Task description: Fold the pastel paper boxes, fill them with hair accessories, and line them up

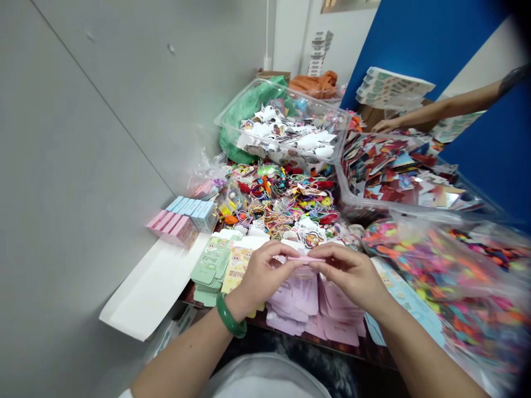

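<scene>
My left hand, with a green bangle at the wrist, and my right hand meet over the table's near edge. Both pinch a thin pink flat card held edge-on between the fingertips. Right below them lies a stack of pale pink flat cards. Green cards and yellow cards are stacked to the left of my left hand. A heap of colourful hair ties and small trinkets lies just beyond my hands.
Pink and blue small boxes stand in a row at the left by the grey wall. Clear tubs hold white stickers and red cards. A bag of bright items lies right. Another person's arm reaches in at far right.
</scene>
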A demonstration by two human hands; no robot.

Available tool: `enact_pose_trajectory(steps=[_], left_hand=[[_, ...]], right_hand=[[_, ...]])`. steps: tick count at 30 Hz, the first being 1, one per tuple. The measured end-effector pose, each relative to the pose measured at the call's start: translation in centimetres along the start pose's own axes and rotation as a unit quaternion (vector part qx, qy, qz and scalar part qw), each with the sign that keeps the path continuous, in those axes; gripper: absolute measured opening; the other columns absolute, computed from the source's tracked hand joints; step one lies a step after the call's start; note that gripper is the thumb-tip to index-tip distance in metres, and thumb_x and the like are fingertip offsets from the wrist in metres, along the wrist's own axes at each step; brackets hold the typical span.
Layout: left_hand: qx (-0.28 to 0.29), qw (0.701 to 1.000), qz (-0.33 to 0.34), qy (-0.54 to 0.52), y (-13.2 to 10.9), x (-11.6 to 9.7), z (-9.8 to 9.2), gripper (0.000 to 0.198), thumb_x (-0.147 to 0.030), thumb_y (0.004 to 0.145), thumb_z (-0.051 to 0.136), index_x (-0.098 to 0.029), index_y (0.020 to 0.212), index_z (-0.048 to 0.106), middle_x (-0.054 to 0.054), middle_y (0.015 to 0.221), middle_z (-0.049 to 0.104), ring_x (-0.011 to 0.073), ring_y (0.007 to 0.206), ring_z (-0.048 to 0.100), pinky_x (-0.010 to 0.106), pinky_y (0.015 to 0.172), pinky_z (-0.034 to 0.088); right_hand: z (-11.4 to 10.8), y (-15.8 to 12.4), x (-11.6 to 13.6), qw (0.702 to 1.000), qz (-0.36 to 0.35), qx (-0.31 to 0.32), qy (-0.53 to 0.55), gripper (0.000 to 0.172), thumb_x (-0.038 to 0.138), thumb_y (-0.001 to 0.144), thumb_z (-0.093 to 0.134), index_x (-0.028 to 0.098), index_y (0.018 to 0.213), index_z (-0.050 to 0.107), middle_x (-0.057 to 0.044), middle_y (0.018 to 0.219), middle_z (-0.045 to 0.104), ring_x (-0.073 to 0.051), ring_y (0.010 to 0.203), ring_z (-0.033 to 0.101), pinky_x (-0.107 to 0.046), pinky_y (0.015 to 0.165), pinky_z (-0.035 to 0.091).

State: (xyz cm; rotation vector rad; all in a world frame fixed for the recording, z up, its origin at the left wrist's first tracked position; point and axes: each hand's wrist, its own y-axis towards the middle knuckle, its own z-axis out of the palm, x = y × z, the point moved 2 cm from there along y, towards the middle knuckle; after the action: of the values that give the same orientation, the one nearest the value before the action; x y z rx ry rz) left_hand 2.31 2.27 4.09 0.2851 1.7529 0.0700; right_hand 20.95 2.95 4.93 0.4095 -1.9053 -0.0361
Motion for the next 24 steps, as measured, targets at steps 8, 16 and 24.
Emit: enact_pose_trajectory(steps=[8,16,24], left_hand=[[-0.008,0.993,0.11,0.039,-0.3,1.0,0.2,0.008,-0.023,0.086,0.067,-0.02,0.089,0.074,0.008,0.092,0.07,0.0193,0.09,0.066,0.033,0.08,0.054],[0.014,0.962,0.214,0.168,-1.7,1.7,-0.1,0.02,-0.022,0.094,0.053,-0.02,0.103,0.071,0.012,0.106,0.068,0.0194,0.101,0.065,0.033,0.086,0.056],[0.005,0.941,0.282,0.187,-1.5,2.2,0.1,0.015,-0.021,0.092,0.058,-0.019,0.102,0.069,0.011,0.106,0.069,0.0196,0.1,0.066,0.035,0.084,0.057]], right_hand=[[-0.3,0.0,-0.7,0.998,-0.051,-0.013,-0.032,0.009,0.028,0.084,0.069,0.024,0.085,0.077,-0.006,0.087,0.074,-0.02,0.08,0.07,-0.031,0.065,0.056],[-0.3,-1.7,-1.6,0.95,-0.259,-0.017,-0.172,0.033,0.009,0.085,0.062,0.023,0.113,0.071,-0.012,0.108,0.071,-0.021,0.096,0.068,-0.033,0.08,0.057],[-0.5,-2.0,-2.2,0.933,-0.293,-0.01,-0.21,0.039,0.004,0.086,0.057,0.023,0.119,0.068,-0.011,0.107,0.069,-0.02,0.094,0.067,-0.031,0.076,0.057]])
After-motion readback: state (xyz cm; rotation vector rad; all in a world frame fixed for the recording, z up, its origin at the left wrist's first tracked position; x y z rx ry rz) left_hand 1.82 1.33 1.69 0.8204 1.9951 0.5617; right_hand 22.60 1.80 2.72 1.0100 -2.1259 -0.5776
